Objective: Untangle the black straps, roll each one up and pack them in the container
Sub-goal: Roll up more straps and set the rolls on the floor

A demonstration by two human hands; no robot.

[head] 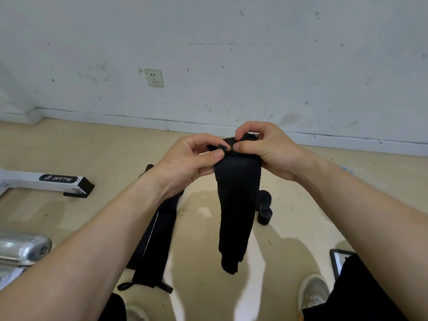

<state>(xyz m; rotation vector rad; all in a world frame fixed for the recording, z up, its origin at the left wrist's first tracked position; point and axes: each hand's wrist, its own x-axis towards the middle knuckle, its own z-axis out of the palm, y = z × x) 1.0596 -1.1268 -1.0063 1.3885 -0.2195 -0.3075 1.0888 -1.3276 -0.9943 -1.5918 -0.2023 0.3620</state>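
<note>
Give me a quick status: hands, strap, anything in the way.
Left hand and right hand pinch the top of one black strap, rest hanging unrolled. Rolled straps on floor behind it. Nothing blocking.

Frame is reading bright and evenly lit, with nothing clipping on the scuffed white painted wall (pixel 231 54). Glossy beige floor (pixel 92 147) is throwing white glare streaks at bottom centre and a paler patch mid-frame. Soft-edged shadows are landing on it right of the hanging black fabric strap (pixel 236 205) and at far left, so light is coming from above. The strap is crushing to flat black, weave barely showing. Wide-angle lens is bowing the white skirting board (pixel 115 119) and stretching the bare left forearm (pixel 81 239) and right forearm (pixel 370 205) toward the corners. Shiny chrome cylinder (pixel 23 249) at the left edge is smearing soft, highlights blowing out.
</note>
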